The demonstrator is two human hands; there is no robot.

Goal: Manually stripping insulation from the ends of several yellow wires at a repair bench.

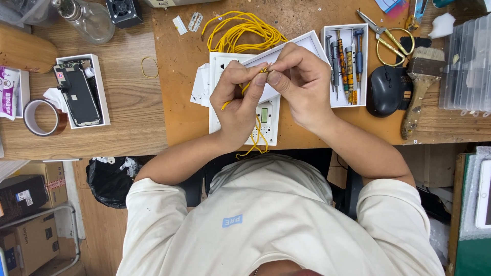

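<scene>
up close, both hands are busy with the yellow wire (240,30) over the white device (266,115) at the bench's front edge. the left hand (236,99) has its fingers curled tight round a stretch of it, and the right hand (302,84) pinches the end between thumb and forefinger, fingertips nearly touching the left's. the rest of the wire lies coiled behind, and a loop hangs off the bench edge. it looks like the working of the wire end, twisting or stripping; i cannot tell which. any next move needs a steady pinch, with the screwdrivers (345,64) in their tray (364,97) near the right hand.
</scene>
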